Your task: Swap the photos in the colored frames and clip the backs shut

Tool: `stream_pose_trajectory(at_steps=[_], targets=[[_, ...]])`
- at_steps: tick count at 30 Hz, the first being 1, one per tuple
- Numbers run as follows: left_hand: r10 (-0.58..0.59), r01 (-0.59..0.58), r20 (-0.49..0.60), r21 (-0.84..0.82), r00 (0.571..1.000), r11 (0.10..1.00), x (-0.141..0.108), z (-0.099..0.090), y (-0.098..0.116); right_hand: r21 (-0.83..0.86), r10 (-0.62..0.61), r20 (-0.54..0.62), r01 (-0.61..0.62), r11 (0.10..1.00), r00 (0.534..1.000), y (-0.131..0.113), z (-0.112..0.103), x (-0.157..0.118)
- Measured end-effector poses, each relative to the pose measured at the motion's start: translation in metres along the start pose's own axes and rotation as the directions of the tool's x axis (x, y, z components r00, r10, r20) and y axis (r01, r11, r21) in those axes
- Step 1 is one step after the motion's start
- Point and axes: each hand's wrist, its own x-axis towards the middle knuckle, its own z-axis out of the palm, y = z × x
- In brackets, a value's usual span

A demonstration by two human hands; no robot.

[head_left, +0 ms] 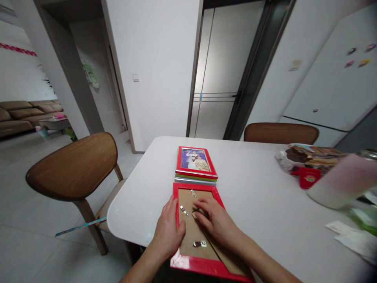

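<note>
A red picture frame (203,264) lies face down at the table's near edge, its brown backing board (188,228) showing. Small metal clips are on the board, one near the top (193,193), one at the left (184,210) and one near the bottom (199,244). My left hand (167,228) grips the frame's left side, thumb on the inner edge. Over the right part of the backing, my right hand (216,222) has its fingers bent and drawn together; what is between them is hidden. A brown stand flap (219,249) slants below that hand.
Just beyond lies a stack of frames, topped by a red frame with a photo (196,160). On the white table's (247,204) right are a pinkish bottle (338,182), a red packet (309,177), a bag (313,155) and tissues (353,236). Wooden chairs stand left (75,167) and behind (279,133).
</note>
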Motion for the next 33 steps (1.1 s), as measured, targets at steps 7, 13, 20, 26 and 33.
stream_pose_trajectory(at_steps=[7, 13, 20, 26, 33], targets=[[-0.005, 0.005, 0.016, 0.013, 1.0, 1.0, 0.002, 0.002, -0.001, -0.175, 0.118, -0.127, -0.139, 0.975, 0.985, 0.019, 0.019, 0.041], [-0.017, 0.017, 0.008, -0.006, 1.0, 1.0, 0.003, 0.002, -0.001, -0.188, 0.1, -0.129, -0.123, 0.974, 0.987, 0.013, 0.02, 0.04], [-0.037, 0.037, 0.0, 0.008, 0.999, 0.999, 0.002, 0.005, -0.001, -0.112, 0.084, -0.025, -0.087, 0.99, 0.996, 0.001, -0.006, -0.009], [-0.074, 0.074, 0.002, 0.013, 0.997, 0.997, 0.003, 0.004, 0.0, -0.031, 0.185, 0.027, -0.184, 0.982, 0.982, -0.001, -0.003, -0.033], [-0.193, 0.141, -0.081, -0.428, 0.978, 0.893, 0.009, -0.003, 0.021, 0.031, 0.14, -0.065, -0.138, 0.99, 0.988, -0.021, -0.026, -0.021]])
